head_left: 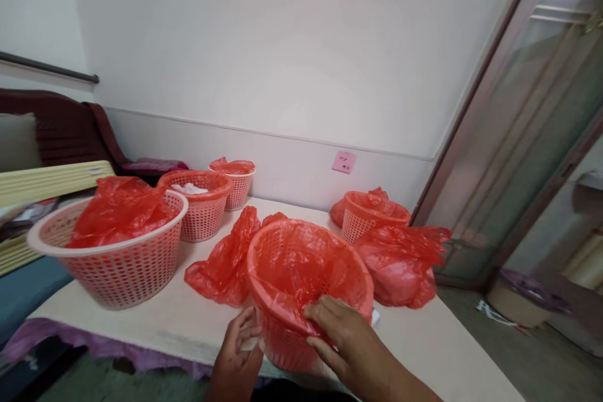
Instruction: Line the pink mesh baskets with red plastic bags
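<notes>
In front of me a pink perforated plastic basket (pixel 287 342) stands on the table, lined with a red plastic bag (pixel 306 257) that is folded over its rim. My right hand (pixel 342 333) grips the near rim and the bag there, fingers inside and thumb outside. Beside the basket's left wall is my left hand (pixel 241 345), its fingers loosely curled and apart with nothing held; whether the tips touch the wall I cannot tell. A loose red plastic bag (pixel 223 267) lies crumpled left of the basket. A filled red bag (pixel 400 267) sits to its right.
A wide pale pink basket (pixel 136 270) holding a red bag stands at the left. Behind it are a lined basket (pixel 202 217) with something white inside and a smaller basket (pixel 239 191). Another basket (pixel 360 223) is at the back right. The table (pixel 452 352) meets a white wall.
</notes>
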`<state>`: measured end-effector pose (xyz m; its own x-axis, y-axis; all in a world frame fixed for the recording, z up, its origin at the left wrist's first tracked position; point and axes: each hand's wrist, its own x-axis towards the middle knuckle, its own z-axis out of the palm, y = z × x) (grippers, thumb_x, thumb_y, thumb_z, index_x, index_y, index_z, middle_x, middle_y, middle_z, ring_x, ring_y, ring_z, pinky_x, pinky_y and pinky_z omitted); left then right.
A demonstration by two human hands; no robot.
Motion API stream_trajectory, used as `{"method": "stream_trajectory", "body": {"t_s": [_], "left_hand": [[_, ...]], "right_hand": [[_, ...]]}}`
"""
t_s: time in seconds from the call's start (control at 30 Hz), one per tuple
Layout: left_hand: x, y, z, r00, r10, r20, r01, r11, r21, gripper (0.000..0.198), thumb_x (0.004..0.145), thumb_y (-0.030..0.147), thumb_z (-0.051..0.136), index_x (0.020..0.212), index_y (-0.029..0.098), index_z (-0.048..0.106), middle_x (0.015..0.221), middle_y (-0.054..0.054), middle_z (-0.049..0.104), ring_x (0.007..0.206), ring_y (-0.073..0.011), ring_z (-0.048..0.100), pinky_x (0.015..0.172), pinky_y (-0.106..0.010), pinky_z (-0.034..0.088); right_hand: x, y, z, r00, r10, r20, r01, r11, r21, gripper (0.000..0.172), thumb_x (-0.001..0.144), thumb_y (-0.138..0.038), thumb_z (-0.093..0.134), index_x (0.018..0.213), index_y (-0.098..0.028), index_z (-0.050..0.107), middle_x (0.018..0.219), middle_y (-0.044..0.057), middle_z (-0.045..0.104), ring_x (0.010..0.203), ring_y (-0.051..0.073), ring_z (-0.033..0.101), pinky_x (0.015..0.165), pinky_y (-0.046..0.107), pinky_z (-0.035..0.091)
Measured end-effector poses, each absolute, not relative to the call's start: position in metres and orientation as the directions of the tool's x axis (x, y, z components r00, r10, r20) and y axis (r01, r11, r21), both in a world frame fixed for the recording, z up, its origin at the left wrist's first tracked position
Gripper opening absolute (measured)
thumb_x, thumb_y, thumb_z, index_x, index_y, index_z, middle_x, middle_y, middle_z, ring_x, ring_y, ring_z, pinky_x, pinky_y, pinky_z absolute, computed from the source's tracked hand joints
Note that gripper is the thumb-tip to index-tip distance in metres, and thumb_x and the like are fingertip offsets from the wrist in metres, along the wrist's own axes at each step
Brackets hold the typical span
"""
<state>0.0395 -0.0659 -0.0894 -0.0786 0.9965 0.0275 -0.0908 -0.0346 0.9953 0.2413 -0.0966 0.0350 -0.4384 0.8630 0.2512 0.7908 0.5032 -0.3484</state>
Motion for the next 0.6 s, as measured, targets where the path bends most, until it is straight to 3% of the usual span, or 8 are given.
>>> {"method": "stream_trajectory", "body": {"t_s": [0.1, 0.2, 0.33, 0.47, 0.6], "left_hand": [[0.035, -0.069, -0.068, -0.097, 0.989, 0.115, -0.024, -0.117, 0.993, 0.059, 0.075, 0.046, 0.06, 0.125, 0.016, 0.049, 0.116, -0.013, 0.061, 0.102, -0.0235, 0.061, 0.076, -0.031, 0.052], [0.029, -0.068, -0.058, -0.019, 0.99, 0.137, 0.04, -0.136, 0.99, 0.058, 0.075, 0.043, 0.062, 0.125, 0.017, 0.051, 0.113, -0.011, 0.063, 0.098, -0.0224, 0.063, 0.08, -0.032, 0.053], [0.028, -0.066, -0.059, 0.0, 0.995, 0.1, -0.031, -0.1, 0.995, 0.057, 0.074, 0.043, 0.064, 0.123, 0.016, 0.053, 0.11, -0.011, 0.065, 0.099, -0.0228, 0.064, 0.08, -0.032, 0.054], [0.028, -0.068, -0.057, -0.077, 0.99, 0.12, -0.089, -0.127, 0.988, 0.056, 0.075, 0.046, 0.063, 0.121, 0.014, 0.054, 0.105, -0.011, 0.065, 0.091, -0.0199, 0.063, 0.075, -0.029, 0.053], [0.021, -0.068, -0.047, 0.007, 0.996, 0.093, -0.123, -0.092, 0.988, 0.057, 0.076, 0.048, 0.065, 0.122, 0.016, 0.055, 0.106, -0.011, 0.065, 0.096, -0.0221, 0.064, 0.08, -0.031, 0.054]], "right_hand": [[0.24, -0.094, 0.041, -0.427, 0.862, 0.274, 0.703, 0.507, -0.499, 0.006, 0.093, -0.022, 0.051, 0.094, -0.021, 0.057, 0.092, 0.002, 0.06, 0.085, 0.017, 0.054, 0.077, 0.03, 0.041], [0.237, -0.088, 0.043, -0.322, 0.895, 0.31, 0.618, 0.446, -0.647, 0.017, 0.092, -0.023, 0.047, 0.077, -0.02, 0.054, 0.078, 0.0, 0.056, 0.074, 0.014, 0.051, 0.069, 0.027, 0.038], [0.236, -0.077, 0.042, -0.129, 0.942, 0.311, 0.47, 0.334, -0.817, 0.018, 0.086, -0.031, 0.052, 0.073, -0.02, 0.053, 0.068, -0.003, 0.049, 0.066, 0.013, 0.045, 0.062, 0.026, 0.034], [0.239, -0.063, 0.045, -0.017, 0.954, 0.299, 0.311, 0.289, -0.905, 0.023, 0.081, -0.04, 0.057, 0.072, -0.019, 0.055, 0.067, -0.002, 0.049, 0.064, 0.013, 0.043, 0.06, 0.026, 0.034], [0.239, -0.052, 0.06, 0.057, 0.94, 0.337, 0.252, 0.313, -0.916, 0.022, 0.077, -0.041, 0.06, 0.072, -0.019, 0.055, 0.068, -0.002, 0.05, 0.065, 0.014, 0.044, 0.06, 0.027, 0.035]]}}
